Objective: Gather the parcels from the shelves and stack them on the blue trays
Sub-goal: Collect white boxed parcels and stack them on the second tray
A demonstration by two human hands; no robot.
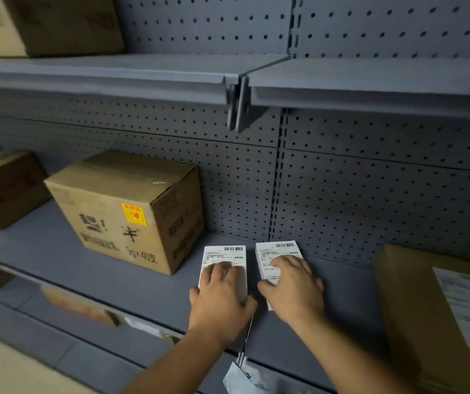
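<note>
**Both hands on two small white parcels**

We see two small white parcels lying side by side on the grey shelf (91, 268), close to the perforated back panel (370, 200). They are near each other but apart, with a narrow gap between them. The left hand (221, 298) lies on the left white parcel (224, 258), its fingers bent over the top and its thumb at the left edge, so it grasps this parcel. The right hand (292, 288) covers the right white parcel (278, 255) in the same way, thumb at the left edge. Each parcel carries a printed label with a barcode at its far end.

To the left stands a brown carton (125, 211) with a yellow sticker, just beside the left parcel. Another carton (438, 317) sits at the right edge. No blue tray is in view.
</note>
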